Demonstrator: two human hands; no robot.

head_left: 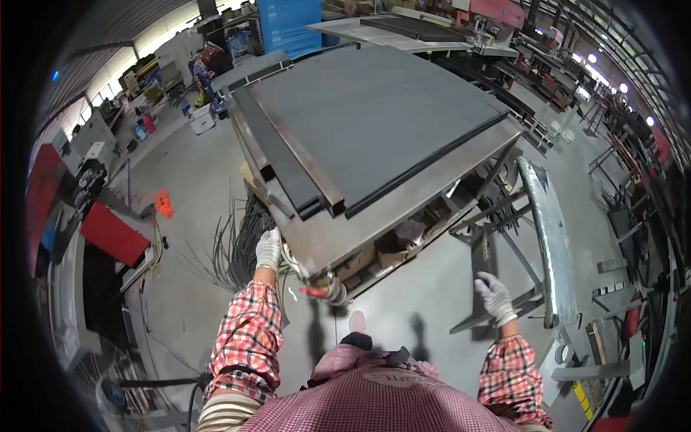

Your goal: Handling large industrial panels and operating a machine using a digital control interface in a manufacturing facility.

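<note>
My left hand (268,250), in a pale work glove, is at the near left edge of a metal worktable (317,248), beside a bundle of thin dark rods (248,241). Its fingers look closed; what they hold, if anything, is hidden. My right hand (495,299), gloved too, hangs open over the floor, between the table and a long metal-topped stand (551,245). On the table lie a large dark grey sheet (381,108) and a brown square tube (299,151). A second square tube (248,137) runs along the table's left side.
A red-handled valve (314,292) with a hose fitting sticks out below the table's near corner. Boxes (392,258) fill the shelf underneath. On the left stands a red box-shaped machine part (115,234), near orange coiled cord (164,204). Metal stock (633,237) leans at the right.
</note>
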